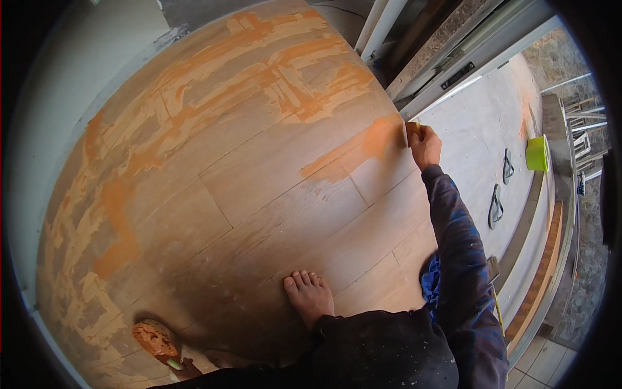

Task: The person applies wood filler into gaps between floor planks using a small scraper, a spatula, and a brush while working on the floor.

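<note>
My right hand (426,147) reaches out to the far right of the floor and grips a small brown spreader (413,130). Its edge meets the wood-look tiles at the end of a fresh orange smear of grout (359,148). Low on the left, my left hand (187,370) holds a container of orange paste (155,339) just above or on the floor; I cannot tell which. A pale green strip (175,363), perhaps a handle, shows beside its fingers. Around the smear, dark joints run between the wood-look floor tiles (262,204).
Drying orange grout (180,116) covers the tiles along the pale wall (63,92). My bare foot (309,294) stands near the middle. A metal door frame (447,73) borders the right side. Beyond lie grey flip-flops (496,206), a lime-green bucket (536,153) and a blue bundle (430,282).
</note>
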Available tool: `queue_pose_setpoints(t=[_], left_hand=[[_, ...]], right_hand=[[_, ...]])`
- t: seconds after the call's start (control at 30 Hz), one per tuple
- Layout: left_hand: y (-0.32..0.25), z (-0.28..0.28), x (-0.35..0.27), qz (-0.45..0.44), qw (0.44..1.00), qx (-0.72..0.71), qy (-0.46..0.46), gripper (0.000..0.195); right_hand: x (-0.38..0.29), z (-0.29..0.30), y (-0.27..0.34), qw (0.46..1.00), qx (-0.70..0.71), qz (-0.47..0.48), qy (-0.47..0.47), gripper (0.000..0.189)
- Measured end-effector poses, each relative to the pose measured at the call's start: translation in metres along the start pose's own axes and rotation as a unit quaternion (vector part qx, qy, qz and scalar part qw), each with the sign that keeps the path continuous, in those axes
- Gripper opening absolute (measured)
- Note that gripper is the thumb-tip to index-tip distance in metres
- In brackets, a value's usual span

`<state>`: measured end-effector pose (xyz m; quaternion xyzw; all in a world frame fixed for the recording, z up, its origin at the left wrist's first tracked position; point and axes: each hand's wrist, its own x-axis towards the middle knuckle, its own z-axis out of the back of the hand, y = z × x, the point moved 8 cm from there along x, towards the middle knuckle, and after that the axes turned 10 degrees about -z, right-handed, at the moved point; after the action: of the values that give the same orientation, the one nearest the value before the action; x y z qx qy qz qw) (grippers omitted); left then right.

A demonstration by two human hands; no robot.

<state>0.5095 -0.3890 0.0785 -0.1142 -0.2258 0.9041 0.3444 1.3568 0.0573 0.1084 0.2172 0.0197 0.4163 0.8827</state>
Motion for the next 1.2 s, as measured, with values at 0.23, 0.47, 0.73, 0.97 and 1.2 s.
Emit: queue_pose_setpoints(t=[0.23,0.47,0.73,0.97,1.2], left_hand=[[0.011,0.025,0.001,-0.006,0.999,0.039,0.003,0.056],[0.005,0.029,-0.007,-0.019,0.998,0.049,0.017,0.069],[-0.028,0.037,-0.011,-0.004,0.997,0.074,0.016,0.064],[0.004,0.029,-0.003,0.014,0.999,0.041,0.017,0.055],[0.043,0.030,0.001,0.075,0.997,0.015,-0.032,0.055]], right_hand=[[-0.004,-0.035,0.018,0.998,-0.055,-0.010,0.002,0.028],[0.011,-0.050,0.044,0.994,-0.088,0.048,-0.033,0.025],[0.010,-0.012,0.012,0.998,0.055,0.027,-0.014,0.033],[0.008,-0.059,0.052,0.968,-0.112,0.222,-0.032,0.026],[-0.171,-0.069,0.151,0.962,-0.046,0.267,0.046,0.033]])
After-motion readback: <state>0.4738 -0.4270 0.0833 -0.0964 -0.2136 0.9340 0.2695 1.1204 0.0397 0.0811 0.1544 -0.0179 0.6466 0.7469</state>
